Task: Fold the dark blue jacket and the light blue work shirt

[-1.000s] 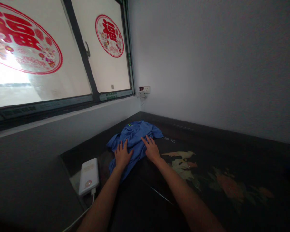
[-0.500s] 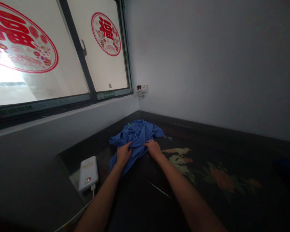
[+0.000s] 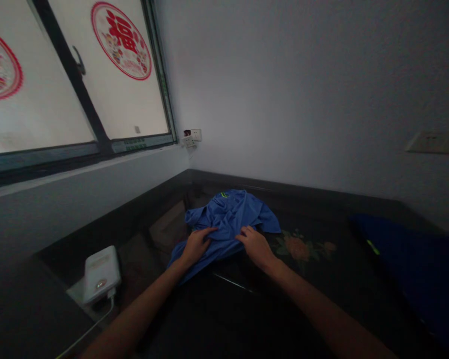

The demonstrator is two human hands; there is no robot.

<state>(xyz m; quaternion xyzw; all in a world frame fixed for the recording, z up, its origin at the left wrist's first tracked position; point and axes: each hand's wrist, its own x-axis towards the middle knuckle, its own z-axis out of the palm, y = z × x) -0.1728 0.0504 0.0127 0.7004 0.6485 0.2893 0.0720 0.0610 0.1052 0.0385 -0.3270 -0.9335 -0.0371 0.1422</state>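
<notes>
A crumpled blue garment (image 3: 230,217) with a small green mark near its far edge lies on a dark glossy table (image 3: 247,309) in the room's corner. My left hand (image 3: 196,245) rests on the garment's near left part, fingers curled into the cloth. My right hand (image 3: 257,246) sits at the garment's near right edge, fingers bent and pinching the fabric. Both forearms reach in from the bottom of the view.
A white power bank (image 3: 100,273) with a cable lies at the table's left edge. A dark blue cloth (image 3: 411,269) lies at the right. The table has a floral picture (image 3: 303,248). Behind are a window with red stickers (image 3: 121,40) and a wall socket (image 3: 192,137).
My hands went from lying flat with spread fingers to gripping the blue garment. The view swung to the right, bringing the dark blue cloth into sight.
</notes>
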